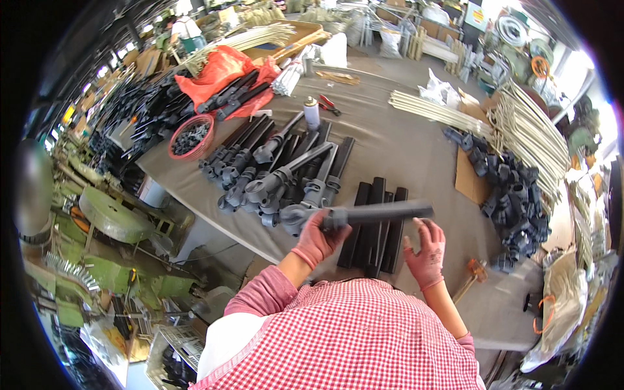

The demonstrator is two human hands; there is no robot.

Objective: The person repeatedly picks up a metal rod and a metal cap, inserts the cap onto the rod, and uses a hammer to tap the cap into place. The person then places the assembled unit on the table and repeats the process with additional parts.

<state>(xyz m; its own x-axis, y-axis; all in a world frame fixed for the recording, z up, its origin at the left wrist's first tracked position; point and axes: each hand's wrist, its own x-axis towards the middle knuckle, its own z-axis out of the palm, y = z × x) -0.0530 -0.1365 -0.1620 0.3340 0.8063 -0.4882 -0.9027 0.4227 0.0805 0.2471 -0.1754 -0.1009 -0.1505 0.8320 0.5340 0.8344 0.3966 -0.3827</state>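
Note:
My left hand (320, 239), in a pink glove, is closed round a black tube with a plastic joint fitting (377, 213) at its left end. The tube lies level across my front and is slightly blurred. My right hand (426, 252), gloved too, is just below the tube's right end, its fingers apart; no grip on the tube shows. Beneath the held piece, several plain black tubes (394, 250) rest side by side on the table. Left of them is a pile of similar tubes with fittings (279, 179).
A red basket of small parts (190, 138) stands at the table's left edge. Farther back are a spray can (311, 114) and red-handled pliers (330, 106). To the right lie a hammer (472, 276), loose black fittings (513, 201) and cream rods (530, 133). Green machinery (117, 214) is at left.

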